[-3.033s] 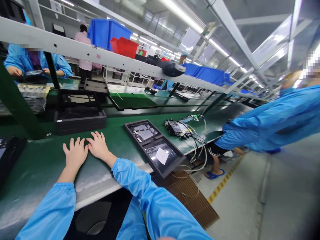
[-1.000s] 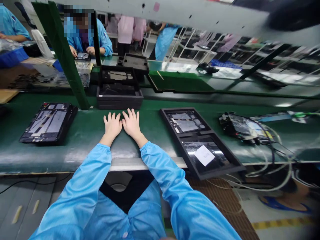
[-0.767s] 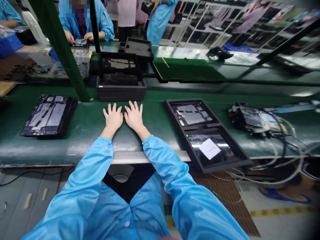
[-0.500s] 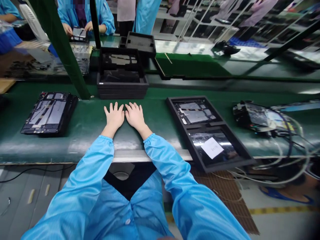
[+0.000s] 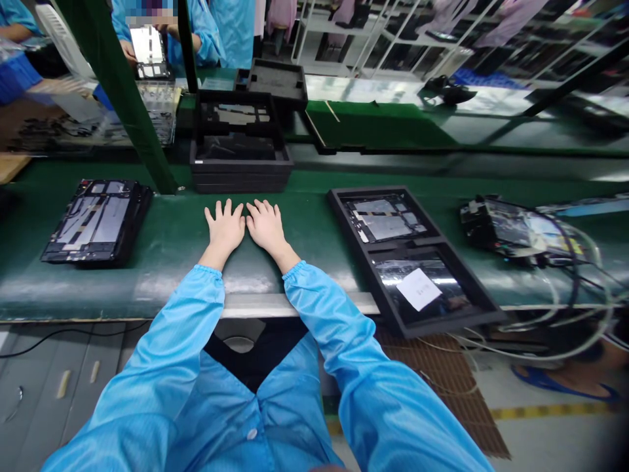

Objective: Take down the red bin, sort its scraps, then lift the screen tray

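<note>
My left hand (image 5: pixel 225 229) lies flat on the green bench top (image 5: pixel 196 288), fingers spread and holding nothing. Beside it, my right hand (image 5: pixel 266 228) rests palm down in the same way, the two nearly touching at the index fingers. Just beyond my fingertips stands a stack of black trays (image 5: pixel 240 174) with tablet parts in the top one. To my right, a black two-compartment tray (image 5: pixel 376 278) holds an opened tablet body (image 5: pixel 386 218) and a dark glass panel (image 5: pixel 455 292) with a white paper slip (image 5: pixel 419 289). A stack of opened tablets (image 5: pixel 93 219) sits to my left.
A green post (image 5: pixel 122 98) rises behind the left stack. At the right lies a device with tangled cables (image 5: pixel 521 233). Across the bench, a co-worker in a blue smock (image 5: pixel 206 36) holds a tablet part (image 5: pixel 149 52). A green board (image 5: pixel 378 128) lies behind.
Across the bench, the co-worker has raised and tilted the tablet part upright. A standing person in blue behind has shifted left. My hands have stayed in place.
</note>
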